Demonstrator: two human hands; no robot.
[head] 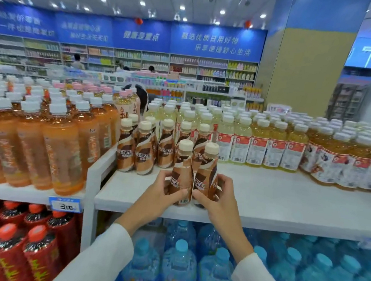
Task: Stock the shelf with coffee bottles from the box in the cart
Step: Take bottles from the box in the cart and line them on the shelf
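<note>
On the left, the orange tea bottles (62, 152) crowd the neighbouring bay. Just beside them a cluster of stocked coffee bottles (144, 152) stands at the back of the white shelf (287, 200). Now the action: the left hand (164, 194) curls around the left bottle (181, 173) and the right hand (217, 197) wraps the right bottle (206, 173). The 2 are upright and touching at the shelf's front edge, though I cannot tell if their bases are down yet. The smart play is to slide both back together, low and level, labels forward, until they sit next to the cluster. Go gently, because 1 bump could topple that row or the yellow drinks (258, 146) at right.
</note>
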